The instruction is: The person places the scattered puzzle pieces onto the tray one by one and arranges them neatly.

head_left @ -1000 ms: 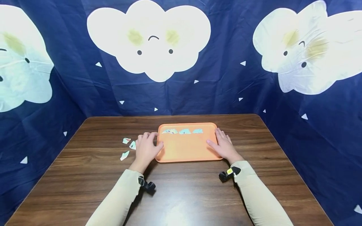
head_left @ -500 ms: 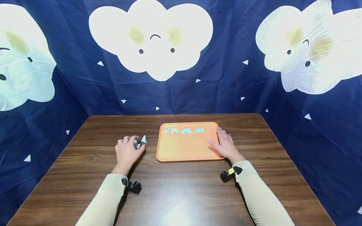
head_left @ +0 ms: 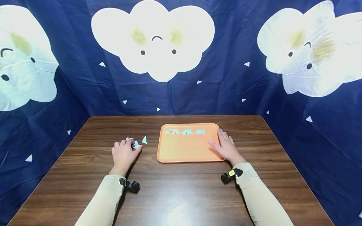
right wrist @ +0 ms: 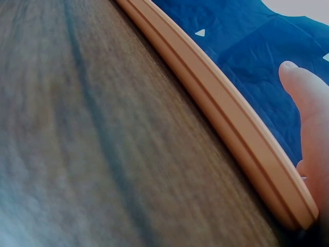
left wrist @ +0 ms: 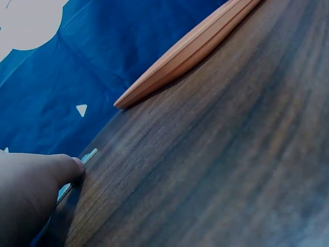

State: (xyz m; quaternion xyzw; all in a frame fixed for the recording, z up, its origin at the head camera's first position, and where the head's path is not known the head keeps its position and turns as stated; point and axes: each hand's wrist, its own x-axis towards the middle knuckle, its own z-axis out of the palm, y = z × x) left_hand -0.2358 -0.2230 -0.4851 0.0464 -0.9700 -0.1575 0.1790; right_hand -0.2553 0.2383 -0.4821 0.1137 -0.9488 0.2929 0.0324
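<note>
At the left of the table, my left hand (head_left: 123, 156) is spread low over several irregular, light-blue picture pieces. One piece (head_left: 135, 144) lies in the gap between thumb and forefinger, another piece (head_left: 145, 140) lies just beyond the thumb, and a third (head_left: 129, 138) peeks out past the fingers. In the left wrist view the thumb (left wrist: 64, 167) comes down beside a thin pale-blue piece (left wrist: 89, 156); anything under the palm is hidden. My right hand (head_left: 227, 149) rests on the right rim of an orange tray (head_left: 186, 149), its thumb (right wrist: 303, 95) reaching over the inside.
Along the tray's far side lie a multicoloured picture piece (head_left: 172, 131) and two light-blue pieces, a middle one (head_left: 187, 132) and a right one (head_left: 200, 131). A brown wooden table (head_left: 175, 179) extends around the tray, with a blue cloud-patterned curtain (head_left: 181, 97) behind it.
My left hand has moved left from the tray's left edge to the loose pieces, uncovering one near the thumb. The right hand stays on the tray's rim. The head view shifts slightly.
</note>
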